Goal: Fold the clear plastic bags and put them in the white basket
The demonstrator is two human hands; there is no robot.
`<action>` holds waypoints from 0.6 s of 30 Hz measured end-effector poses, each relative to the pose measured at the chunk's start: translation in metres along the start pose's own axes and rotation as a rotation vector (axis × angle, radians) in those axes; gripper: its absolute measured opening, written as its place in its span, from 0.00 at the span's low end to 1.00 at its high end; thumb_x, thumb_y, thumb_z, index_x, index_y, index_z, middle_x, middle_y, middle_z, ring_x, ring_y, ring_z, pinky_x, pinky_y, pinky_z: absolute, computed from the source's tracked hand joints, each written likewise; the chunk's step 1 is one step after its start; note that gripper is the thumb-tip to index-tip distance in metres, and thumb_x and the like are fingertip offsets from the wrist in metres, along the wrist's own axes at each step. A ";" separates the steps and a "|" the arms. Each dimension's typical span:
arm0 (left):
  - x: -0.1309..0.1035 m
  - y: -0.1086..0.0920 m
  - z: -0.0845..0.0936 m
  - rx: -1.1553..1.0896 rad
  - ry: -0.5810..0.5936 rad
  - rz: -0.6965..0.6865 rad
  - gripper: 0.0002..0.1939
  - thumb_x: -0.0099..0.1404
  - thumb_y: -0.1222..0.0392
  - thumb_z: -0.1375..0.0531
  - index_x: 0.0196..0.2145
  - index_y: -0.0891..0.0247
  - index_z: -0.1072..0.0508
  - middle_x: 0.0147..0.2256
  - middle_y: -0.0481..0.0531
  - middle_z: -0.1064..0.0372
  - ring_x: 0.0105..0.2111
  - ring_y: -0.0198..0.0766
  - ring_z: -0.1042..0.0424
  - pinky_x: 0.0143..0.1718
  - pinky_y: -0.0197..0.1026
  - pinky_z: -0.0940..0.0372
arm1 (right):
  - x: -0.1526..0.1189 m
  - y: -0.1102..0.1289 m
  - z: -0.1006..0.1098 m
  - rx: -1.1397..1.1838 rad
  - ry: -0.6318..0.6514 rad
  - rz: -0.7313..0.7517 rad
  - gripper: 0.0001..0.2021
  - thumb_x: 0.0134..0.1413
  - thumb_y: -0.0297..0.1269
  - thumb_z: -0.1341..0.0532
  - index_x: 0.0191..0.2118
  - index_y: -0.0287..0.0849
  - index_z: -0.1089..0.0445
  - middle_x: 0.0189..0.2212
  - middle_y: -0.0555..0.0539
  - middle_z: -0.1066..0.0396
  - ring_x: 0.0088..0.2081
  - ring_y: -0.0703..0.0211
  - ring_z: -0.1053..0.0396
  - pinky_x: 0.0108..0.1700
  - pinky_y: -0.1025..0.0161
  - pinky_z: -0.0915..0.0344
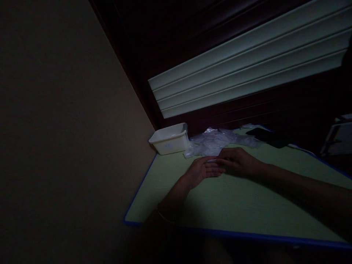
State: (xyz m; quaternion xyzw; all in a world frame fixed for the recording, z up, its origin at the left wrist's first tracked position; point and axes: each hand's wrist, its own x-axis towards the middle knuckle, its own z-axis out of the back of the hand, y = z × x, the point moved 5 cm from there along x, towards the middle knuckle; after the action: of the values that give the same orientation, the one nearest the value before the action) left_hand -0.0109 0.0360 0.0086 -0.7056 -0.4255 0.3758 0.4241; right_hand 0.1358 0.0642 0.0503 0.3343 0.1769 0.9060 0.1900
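Note:
My left hand [202, 170] is held palm up over the light green table, its fingers stretched out to the right. Across its upper fingers lies a small, thin, whitish stick-like piece [211, 160], too dim to name. My right hand [238, 160] meets it from the right, fingertips pinched at the right end of that piece and touching the left fingers. Just behind both hands is a heap of clear plastic bags [210, 141].
A white plastic bin [172, 145] stands at the table's back left, by the wall [82, 146]. A dark flat item [268, 136] lies at the back right. The green table [247, 209] has a blue edge. Behind rises a dark wooden panel with pale slats [247, 66]. The room is dim.

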 end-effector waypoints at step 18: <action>0.001 0.000 0.000 -0.065 -0.071 -0.022 0.13 0.66 0.60 0.45 0.42 0.72 0.29 0.39 0.66 0.26 0.39 0.45 0.24 0.46 0.47 0.33 | 0.000 -0.011 -0.004 0.160 -0.048 -0.180 0.16 0.58 0.45 0.42 0.32 0.40 0.23 0.28 0.44 0.26 0.30 0.57 0.30 0.33 0.61 0.36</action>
State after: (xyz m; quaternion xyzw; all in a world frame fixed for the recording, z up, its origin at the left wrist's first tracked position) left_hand -0.0105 0.0372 0.0081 -0.7006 -0.4601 0.3819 0.3894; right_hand 0.1353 0.0730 0.0428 0.3528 0.2733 0.8600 0.2473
